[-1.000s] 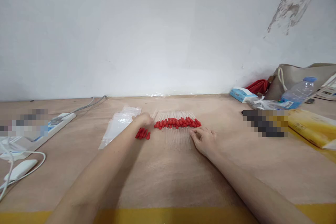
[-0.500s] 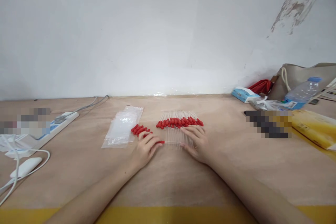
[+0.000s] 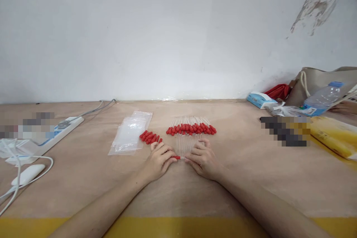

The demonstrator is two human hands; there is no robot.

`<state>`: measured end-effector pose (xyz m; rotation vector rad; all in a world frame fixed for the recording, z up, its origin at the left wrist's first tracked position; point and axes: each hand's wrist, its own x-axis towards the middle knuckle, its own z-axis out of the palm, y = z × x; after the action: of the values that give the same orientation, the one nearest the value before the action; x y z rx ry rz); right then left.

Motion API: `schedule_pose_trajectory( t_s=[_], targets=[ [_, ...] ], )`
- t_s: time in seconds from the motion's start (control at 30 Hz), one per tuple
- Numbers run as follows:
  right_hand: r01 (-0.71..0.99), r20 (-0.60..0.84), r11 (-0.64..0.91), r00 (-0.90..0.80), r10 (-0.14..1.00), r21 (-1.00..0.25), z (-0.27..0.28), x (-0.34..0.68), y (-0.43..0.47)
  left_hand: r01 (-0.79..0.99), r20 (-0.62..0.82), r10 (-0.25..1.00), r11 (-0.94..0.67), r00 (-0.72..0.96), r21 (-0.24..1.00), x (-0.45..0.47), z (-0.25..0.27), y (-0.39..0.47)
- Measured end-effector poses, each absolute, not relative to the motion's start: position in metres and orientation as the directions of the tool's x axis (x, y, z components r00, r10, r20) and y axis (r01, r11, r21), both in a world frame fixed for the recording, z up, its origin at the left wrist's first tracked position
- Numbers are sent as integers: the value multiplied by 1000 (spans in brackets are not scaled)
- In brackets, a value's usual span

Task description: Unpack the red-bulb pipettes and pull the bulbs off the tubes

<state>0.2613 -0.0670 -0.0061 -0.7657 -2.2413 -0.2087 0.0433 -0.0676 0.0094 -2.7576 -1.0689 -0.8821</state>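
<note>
The left hand [image 3: 161, 160] pinches a slim, red bulb [image 3: 177, 157]; just beside it, the right hand [image 3: 203, 159] pinches a thin, clear tube [image 3: 183, 158], aligned with the bulb.

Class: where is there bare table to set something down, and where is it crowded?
Bare: between power strip and bags; between right arm and yellow pack. Crowded: the middle, with left hand, right hand, bulbs and tubes; the far right corner, around the bottle.

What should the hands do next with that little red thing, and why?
Probably push the clear tube snugly into the red bulb, because the left hand pinches the bulb, the right hand pinches the tube, and the two pieces look lined up.
</note>
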Motion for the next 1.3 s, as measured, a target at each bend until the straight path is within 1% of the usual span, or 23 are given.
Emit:
schedule_pose_trajectory(
  t_s=[0.13, 0.33, 0.43, 0.5, 0.57, 0.63, 0.7, 0.77, 0.83, 0.9, 1.03, 1.2, 1.3],
  targets=[
    [547, 724, 834, -545, 423, -75, -9, 263, -69, 628, 500, 598, -767, 627, 131, 45, 16, -73],
    [519, 745, 854, -553, 374, -43, -11, 263, -71, 604, 467, 593, -783, 656, 145, 45, 19, -75],
    [521, 771, 853, -530, 354, -34, -10, 270, -70, 611, 490, 599, -776, 634, 157, 36, 15, -72],
    [561, 802, 826, -464, 377, -64, -9, 278, -68, 622, 536, 606, -762, 588, 180, 27, 11, -69],
    [628, 811, 767, -376, 449, -133, -7, 284, -65, 616, 589, 611, -754, 528, 230, 20, 9, -65],
    [691, 790, 696, -310, 529, -195, -6, 286, -62, 606, 648, 616, -742, 448, 286, 15, 10, -61],
    [746, 759, 630, -278, 589, -216, -5, 283, -59, 648, 697, 641, -686, 322, 332, 10, 16, -56],
    [796, 738, 565, -245, 628, -217, -5, 277, -56, 729, 723, 671, -575, 162, 371, 4, 24, -47],
    [830, 727, 510, -204, 655, -227, -4, 272, -53, 793, 716, 698, -448, 21, 413, -6, 31, -35],
    [841, 724, 480, -169, 669, -248, -4, 269, -51, 818, 682, 729, -357, -57, 451, -18, 34, -23],
    [842, 732, 482, -167, 661, -243, -7, 266, -48, 834, 597, 796, -260, -101, 487, -34, 28, -6],
    [832, 746, 521, -222, 628, -190, -10, 264, -50, 886, 517, 855, -217, -30, 410, -36, 19, -5],
    [825, 729, 541, -268, 629, -164, -10, 263, -52, 901, 477, 878, -173, -41, 397, -36, 19, -6]
  ],
)
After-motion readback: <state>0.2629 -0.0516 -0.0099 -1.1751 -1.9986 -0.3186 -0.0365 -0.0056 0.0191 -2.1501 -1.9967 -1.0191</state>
